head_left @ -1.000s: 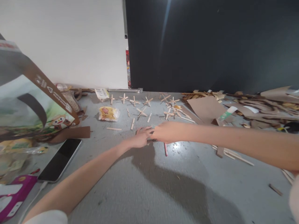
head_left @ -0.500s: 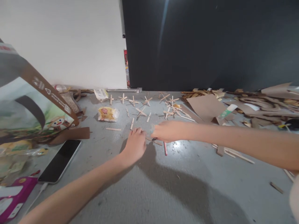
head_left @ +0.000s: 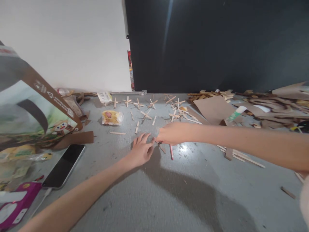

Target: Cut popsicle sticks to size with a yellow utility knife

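Observation:
My left hand (head_left: 142, 150) hovers low over the grey surface with its fingers spread and nothing visible in them. Its index fingertip comes up close to my right hand (head_left: 171, 133), which is closed, fingers pinched together. A thin brown wooden stick (head_left: 162, 149) slants out below the right fingertips; beside it a small dark bit shows, too little to name. What the right fingers grip is mostly hidden. A red pencil-like stick (head_left: 171, 152) lies just below that hand. Beyond both hands are several crossed wooden sticks (head_left: 146, 115) and short loose sticks (head_left: 137, 127).
At left lie a phone (head_left: 64, 166) with a cable, a magenta case (head_left: 23, 201) and a large printed bag (head_left: 36, 106). A yellow packet (head_left: 112, 118) sits further back. Cardboard (head_left: 213, 109), a glue stick (head_left: 236, 113) and loose sticks (head_left: 248, 159) are at right.
My left fingers have spread from a bunched pose and reached towards my right hand. The brown stick has turned to a steeper slant. My right hand stays nearly in place, closed.

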The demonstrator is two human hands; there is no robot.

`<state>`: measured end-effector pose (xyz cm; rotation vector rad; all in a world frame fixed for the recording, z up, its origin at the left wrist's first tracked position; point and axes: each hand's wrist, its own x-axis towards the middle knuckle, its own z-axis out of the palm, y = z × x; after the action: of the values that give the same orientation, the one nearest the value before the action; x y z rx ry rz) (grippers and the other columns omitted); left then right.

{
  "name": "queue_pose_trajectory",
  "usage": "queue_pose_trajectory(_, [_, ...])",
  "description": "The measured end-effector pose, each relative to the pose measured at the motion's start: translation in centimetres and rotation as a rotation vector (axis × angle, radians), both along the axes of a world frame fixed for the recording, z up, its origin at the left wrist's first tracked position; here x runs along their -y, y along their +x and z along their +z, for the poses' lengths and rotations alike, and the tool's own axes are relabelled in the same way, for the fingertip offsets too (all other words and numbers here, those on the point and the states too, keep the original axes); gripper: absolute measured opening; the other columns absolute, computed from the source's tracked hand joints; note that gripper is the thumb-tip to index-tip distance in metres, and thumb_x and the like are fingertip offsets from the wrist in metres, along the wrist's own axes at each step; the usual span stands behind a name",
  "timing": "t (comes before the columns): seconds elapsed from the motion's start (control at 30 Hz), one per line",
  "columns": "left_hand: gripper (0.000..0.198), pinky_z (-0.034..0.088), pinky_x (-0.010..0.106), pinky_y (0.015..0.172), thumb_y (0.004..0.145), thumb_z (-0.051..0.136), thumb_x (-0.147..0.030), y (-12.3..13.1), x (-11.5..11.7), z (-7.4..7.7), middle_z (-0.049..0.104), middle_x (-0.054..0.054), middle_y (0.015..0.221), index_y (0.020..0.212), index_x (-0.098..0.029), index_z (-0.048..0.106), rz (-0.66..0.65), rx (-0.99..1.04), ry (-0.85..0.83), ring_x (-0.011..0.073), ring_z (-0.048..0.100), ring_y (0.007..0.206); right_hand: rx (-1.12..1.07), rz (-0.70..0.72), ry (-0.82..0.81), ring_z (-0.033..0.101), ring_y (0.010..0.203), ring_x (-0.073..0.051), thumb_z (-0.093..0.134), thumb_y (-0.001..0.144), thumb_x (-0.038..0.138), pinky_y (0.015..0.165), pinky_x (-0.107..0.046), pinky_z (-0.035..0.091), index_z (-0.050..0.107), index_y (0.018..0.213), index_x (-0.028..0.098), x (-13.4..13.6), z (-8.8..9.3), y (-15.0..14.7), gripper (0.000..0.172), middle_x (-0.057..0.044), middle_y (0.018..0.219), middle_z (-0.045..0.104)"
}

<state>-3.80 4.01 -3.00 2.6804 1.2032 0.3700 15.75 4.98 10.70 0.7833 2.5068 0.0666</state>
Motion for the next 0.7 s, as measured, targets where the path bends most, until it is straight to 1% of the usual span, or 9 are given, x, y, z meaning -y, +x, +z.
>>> queue_pose_trajectory(0.1, [0.028, 0.032, 0.069, 0.114, 0.099, 0.055, -0.025, 0.6, -1.5, 0.3, 0.048, 0.013, 0.158, 0.116, -0.027, 0.078, -0.043, -0.038, -0.031, 0.0419, 0.032, 0.152, 0.008, 0.002, 0.001, 0.066, 0.069, -0.021, 0.056, 0.096, 0.01, 0.055, -0.027, 0.033, 0.076, 0.107, 0.017, -0.3, -0.1, -0.1, 0.024, -0.009, 0.081, 0.074])
queue_pose_trajectory(0.17, [0.029, 0.028, 0.068, 0.117, 0.098, 0.055, -0.024, 1.2, -2.4, 0.6, 0.051, 0.011, 0.156, 0.118, -0.028, 0.077, -0.107, -0.068, -0.065, 0.0404, 0.032, 0.152, 0.009, -0.004, -0.007, 0.065, 0.069, -0.02, 0.055, 0.098, 0.012, 0.055, -0.027, 0.031, 0.076, 0.104, 0.016, -0.3, 0.1, -0.2, 0.022, -0.009, 0.079, 0.072])
queue_pose_trajectory(0.23, [0.029, 0.027, 0.066, 0.119, 0.097, 0.055, -0.023, 1.7, -3.1, 0.9, 0.055, 0.009, 0.153, 0.114, -0.028, 0.077, -0.195, -0.082, -0.115, 0.0379, 0.032, 0.153, 0.021, -0.007, -0.019, 0.064, 0.069, -0.019, 0.055, 0.097, 0.011, 0.055, -0.027, 0.029, 0.075, 0.103, 0.016, -0.3, 0.4, -0.3, 0.022, -0.008, 0.079, 0.072])
queue_pose_trajectory(0.3, [0.03, 0.025, 0.065, 0.12, 0.096, 0.057, -0.026, 2.0, -3.5, 1.2, 0.055, 0.007, 0.155, 0.119, -0.031, 0.076, -0.268, -0.055, -0.155, 0.0361, 0.033, 0.153, 0.033, -0.019, -0.035, 0.063, 0.069, -0.018, 0.055, 0.096, 0.009, 0.056, -0.027, 0.029, 0.075, 0.104, 0.016, -0.1, 0.8, -0.4, 0.023, -0.007, 0.08, 0.071])
queue_pose_trajectory(0.37, [0.031, 0.024, 0.065, 0.121, 0.095, 0.062, -0.033, 1.9, -3.7, 1.3, 0.053, 0.008, 0.157, 0.124, -0.032, 0.074, -0.286, -0.029, -0.169, 0.0364, 0.034, 0.153, 0.039, -0.042, -0.059, 0.063, 0.068, -0.018, 0.055, 0.095, 0.007, 0.057, -0.027, 0.031, 0.074, 0.105, 0.016, 0.1, 1.2, -0.4, 0.024, -0.007, 0.08, 0.071])
queue_pose_trajectory(0.43, [0.038, 0.022, 0.065, 0.121, 0.091, 0.071, -0.041, 1.6, -3.9, 1.3, 0.051, 0.01, 0.159, 0.127, -0.031, 0.072, -0.279, -0.017, -0.176, 0.0375, 0.034, 0.153, 0.038, -0.063, -0.083, 0.062, 0.068, -0.018, 0.053, 0.096, 0.008, 0.058, -0.028, 0.032, 0.074, 0.104, 0.016, 0.2, 1.5, -0.5, 0.024, -0.008, 0.08, 0.072])
queue_pose_trajectory(0.5, [0.049, 0.021, 0.065, 0.122, 0.084, 0.078, -0.048, 1.4, -4.2, 1.2, 0.049, 0.011, 0.16, 0.131, -0.032, 0.07, -0.289, -0.003, -0.193, 0.0382, 0.036, 0.152, 0.038, -0.084, -0.096, 0.062, 0.067, -0.019, 0.052, 0.098, 0.011, 0.057, -0.028, 0.031, 0.074, 0.104, 0.016, 0.2, 1.7, -0.4, 0.023, -0.009, 0.08, 0.072])
queue_pose_trajectory(0.6, [0.06, 0.019, 0.063, 0.123, 0.08, 0.083, -0.052, 1.0, -5.0, 1.2, 0.05, 0.01, 0.16, 0.136, -0.036, 0.067, -0.344, 0.029, -0.242, 0.0378, 0.04, 0.15, 0.031, -0.104, -0.093, 0.062, 0.067, -0.019, 0.052, 0.1, 0.015, 0.055, -0.029, 0.027, 0.074, 0.106, 0.017, 0.0, 1.5, -0.2, 0.023, -0.009, 0.081, 0.072])
queue_pose_trajectory(0.7, [0.063, 0.018, 0.06, 0.124, 0.079, 0.084, -0.053, 1.0, -5.7, 1.1, 0.048, 0.009, 0.162, 0.138, -0.038, 0.066, -0.369, 0.031, -0.29, 0.0369, 0.039, 0.151, 0.008, -0.108, -0.086, 0.061, 0.066, -0.018, 0.053, 0.098, 0.014, 0.054, -0.029, 0.025, 0.074, 0.108, 0.016, -0.2, 1.1, 0.1, 0.024, -0.009, 0.082, 0.071])
